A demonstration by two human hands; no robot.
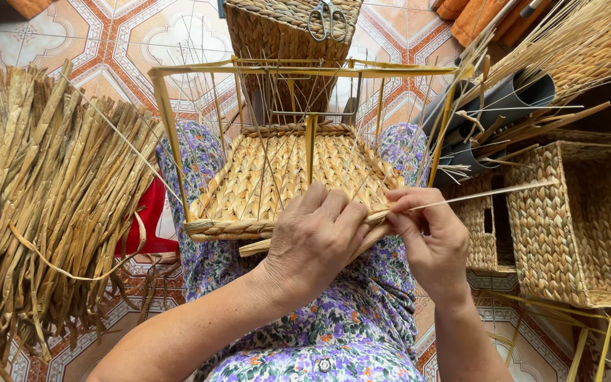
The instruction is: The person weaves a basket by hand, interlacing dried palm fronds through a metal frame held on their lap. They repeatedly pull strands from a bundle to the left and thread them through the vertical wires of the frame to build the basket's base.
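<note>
A half-woven straw basket (270,177) on a yellow wire frame (298,70) rests on my lap, its woven bottom facing me. My left hand (316,244) presses on the basket's near rim, fingers curled over the weave and a flat straw strand. My right hand (429,237) pinches a thin pale strand (489,192) that runs out to the right from the rim. The two hands touch at the rim's right corner.
A big bundle of dried straw (51,205) lies on a red stool at the left. A finished woven basket (581,219) stands at the right, grey tubes (503,106) behind it. Another basket with scissors (328,20) on top sits ahead on the tiled floor.
</note>
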